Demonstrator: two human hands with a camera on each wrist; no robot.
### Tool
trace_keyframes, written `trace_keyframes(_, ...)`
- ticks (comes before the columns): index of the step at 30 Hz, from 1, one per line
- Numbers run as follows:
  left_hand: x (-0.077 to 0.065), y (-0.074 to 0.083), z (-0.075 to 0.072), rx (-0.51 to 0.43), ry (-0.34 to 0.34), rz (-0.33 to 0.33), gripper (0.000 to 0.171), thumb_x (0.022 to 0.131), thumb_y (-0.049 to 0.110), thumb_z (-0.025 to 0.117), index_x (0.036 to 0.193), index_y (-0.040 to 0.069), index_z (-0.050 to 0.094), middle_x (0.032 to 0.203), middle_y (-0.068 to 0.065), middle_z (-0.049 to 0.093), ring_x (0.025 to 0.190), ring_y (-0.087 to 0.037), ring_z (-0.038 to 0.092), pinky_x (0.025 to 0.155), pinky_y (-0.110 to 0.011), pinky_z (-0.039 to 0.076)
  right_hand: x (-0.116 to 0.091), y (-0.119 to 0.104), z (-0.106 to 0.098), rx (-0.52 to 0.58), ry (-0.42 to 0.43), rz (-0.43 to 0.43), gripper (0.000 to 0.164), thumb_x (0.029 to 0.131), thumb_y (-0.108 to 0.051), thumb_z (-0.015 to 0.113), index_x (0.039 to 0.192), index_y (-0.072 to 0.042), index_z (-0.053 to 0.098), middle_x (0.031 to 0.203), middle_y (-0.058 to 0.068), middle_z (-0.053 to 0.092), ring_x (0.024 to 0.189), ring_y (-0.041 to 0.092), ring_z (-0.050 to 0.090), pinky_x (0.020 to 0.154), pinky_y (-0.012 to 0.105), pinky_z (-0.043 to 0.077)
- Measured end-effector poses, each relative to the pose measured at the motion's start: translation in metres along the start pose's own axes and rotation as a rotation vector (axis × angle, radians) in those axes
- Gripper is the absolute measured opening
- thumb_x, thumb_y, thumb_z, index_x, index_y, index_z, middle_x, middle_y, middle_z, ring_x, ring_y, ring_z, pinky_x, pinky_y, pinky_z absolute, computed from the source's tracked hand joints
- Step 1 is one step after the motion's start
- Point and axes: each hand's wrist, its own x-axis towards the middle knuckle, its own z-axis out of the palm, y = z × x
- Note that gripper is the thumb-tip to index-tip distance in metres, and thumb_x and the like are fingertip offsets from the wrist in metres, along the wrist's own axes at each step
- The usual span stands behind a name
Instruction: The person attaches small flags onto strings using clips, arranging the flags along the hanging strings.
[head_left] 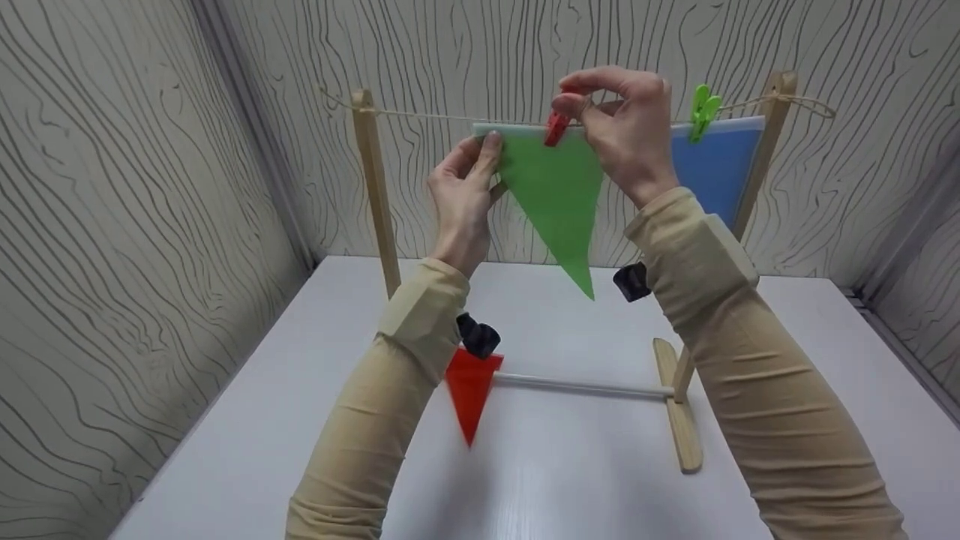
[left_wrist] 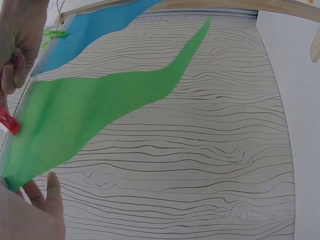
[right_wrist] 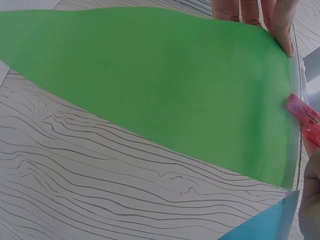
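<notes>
Up at the string [head_left: 427, 115], in the head view, a green flag [head_left: 555, 187] hangs point down between two hands. The left hand [head_left: 465, 191] pinches its top left corner, thumb in front – likely so the top edge lies straight along the string. The right hand [head_left: 630, 127] pinches a red clip [head_left: 555, 129] whose tips are on that top edge, perhaps to fix the flag there. A light green clip [head_left: 703, 112] sits on the top edge of a blue flag [head_left: 712, 172], near the right post [head_left: 766, 142]. Between the left post [head_left: 377, 195] and the green flag, the string is bare, so there is room on that side. Below the flag's point is open air, then the white table [head_left: 570, 465]. A red flag [head_left: 471, 390] is low down, by the left sleeve [head_left: 390, 405].

From the left wrist, the green flag's long point sticks out free and touches nothing, with the patterned wall [left_wrist: 200, 190] behind it.

From the right wrist, the red clip meets the flag's pale edge near its middle – whether it grabs the string too, one cannot tell. The blue flag's corner is just beside the green one, so room is tight there.
</notes>
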Motion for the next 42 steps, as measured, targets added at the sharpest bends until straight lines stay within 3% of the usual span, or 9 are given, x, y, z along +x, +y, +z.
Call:
trace_keyframes(11, -0.0001, -0.0012, 0.0025, -0.017, -0.011, -0.008, 0.022, 0.098, 0.016, 0.065, 0.113, -0.001, 0.067, 0.097, -0.001, 0.060, 0.094, -0.012, 0.062, 0.091, -0.033, 0.059, -0.0019, 0.0016, -0.0032, -0.007, -0.067, -0.031, 0.026, 0.091, -0.012, 0.074, 0.112, 0.004, 0.074, 0.106, 0.021, 0.074, 0.076, -0.014, 0.064, 0.073, 0.011, 0.056)
trace_keyframes(17, -0.0009, -0.0017, 0.0013, -0.006, -0.006, -0.020, 0.025, 0.098, 0.017, 0.065, 0.117, 0.000, 0.067, 0.099, -0.001, 0.061, 0.095, -0.012, 0.063, 0.092, -0.033, 0.059, -0.0045, 0.0040, -0.0053, -0.021, -0.087, -0.013, 0.033, 0.092, -0.015, 0.074, 0.119, 0.002, 0.071, 0.108, 0.016, 0.074, 0.094, 0.003, 0.072, 0.072, 0.008, 0.054)
trace_keyframes(20, -0.0011, -0.0019, -0.0007, -0.019, -0.002, -0.023, 0.028, 0.098, 0.017, 0.065, 0.120, 0.000, 0.066, 0.100, -0.002, 0.062, 0.097, -0.013, 0.064, 0.093, -0.033, 0.059, -0.0059, 0.0040, -0.0059, -0.010, -0.091, 0.005, 0.038, 0.091, -0.015, 0.075, 0.125, 0.001, 0.068, 0.112, 0.015, 0.073, 0.082, 0.001, 0.073, 0.060, 0.007, 0.052)
trace_keyframes(23, -0.0014, -0.0020, -0.0031, -0.035, -0.002, -0.025, 0.031, 0.099, 0.017, 0.064, 0.124, 0.000, 0.065, 0.105, -0.004, 0.063, 0.103, -0.016, 0.065, 0.093, -0.032, 0.059, -0.0069, 0.0034, -0.0070, 0.016, -0.097, 0.019, 0.043, 0.091, -0.014, 0.075, 0.130, 0.000, 0.064, 0.117, 0.017, 0.072, 0.062, -0.012, 0.064, 0.049, 0.009, 0.046)
trace_keyframes(26, -0.0019, -0.0020, -0.0042, -0.037, -0.005, -0.021, 0.032, 0.099, 0.018, 0.064, 0.126, 0.001, 0.065, 0.109, -0.006, 0.064, 0.108, -0.020, 0.066, 0.093, -0.031, 0.059, -0.0080, 0.0041, -0.0075, 0.029, -0.102, 0.020, 0.045, 0.091, -0.013, 0.074, 0.133, 0.000, 0.062, 0.120, 0.017, 0.071, 0.051, -0.007, 0.060, 0.042, 0.011, 0.040)
trace_keyframes(30, -0.0021, -0.0020, -0.0044, -0.040, -0.005, -0.014, 0.032, 0.099, 0.019, 0.063, 0.126, 0.001, 0.065, 0.108, -0.006, 0.064, 0.107, -0.020, 0.066, 0.092, -0.030, 0.060, -0.0091, 0.0050, -0.0072, 0.026, -0.108, 0.035, 0.045, 0.092, -0.014, 0.073, 0.133, -0.002, 0.062, 0.123, 0.015, 0.071, 0.048, -0.005, 0.058, 0.040, 0.013, 0.038)
trace_keyframes(34, -0.0021, -0.0019, -0.0041, -0.055, 0.000, -0.012, 0.033, 0.099, 0.018, 0.063, 0.127, 0.000, 0.065, 0.106, -0.005, 0.064, 0.104, -0.018, 0.066, 0.092, -0.030, 0.060, -0.0093, 0.0056, -0.0068, 0.015, -0.104, 0.058, 0.043, 0.092, -0.016, 0.073, 0.132, -0.002, 0.063, 0.123, 0.015, 0.071, 0.066, -0.012, 0.063, 0.051, 0.009, 0.047)
trace_keyframes(40, -0.0019, -0.0007, -0.0030, -0.052, 0.024, -0.024, 0.035, 0.098, 0.017, 0.065, 0.128, 0.000, 0.065, 0.112, -0.008, 0.066, 0.109, -0.020, 0.067, 0.092, -0.031, 0.060, -0.0096, 0.0045, -0.0050, -0.016, -0.121, 0.109, 0.038, 0.095, -0.017, 0.070, 0.131, -0.005, 0.065, 0.126, 0.013, 0.071, 0.084, -0.002, 0.067, 0.066, 0.009, 0.053)
trace_keyframes(42, -0.0014, -0.0004, -0.0020, -0.046, 0.030, -0.027, 0.034, 0.097, 0.017, 0.065, 0.128, 0.001, 0.066, 0.115, -0.009, 0.067, 0.112, -0.021, 0.067, 0.094, -0.033, 0.059, -0.0097, 0.0037, -0.0041, -0.005, -0.129, 0.119, 0.037, 0.095, -0.016, 0.069, 0.131, -0.006, 0.065, 0.126, 0.013, 0.070, 0.080, -0.002, 0.066, 0.064, 0.009, 0.052)
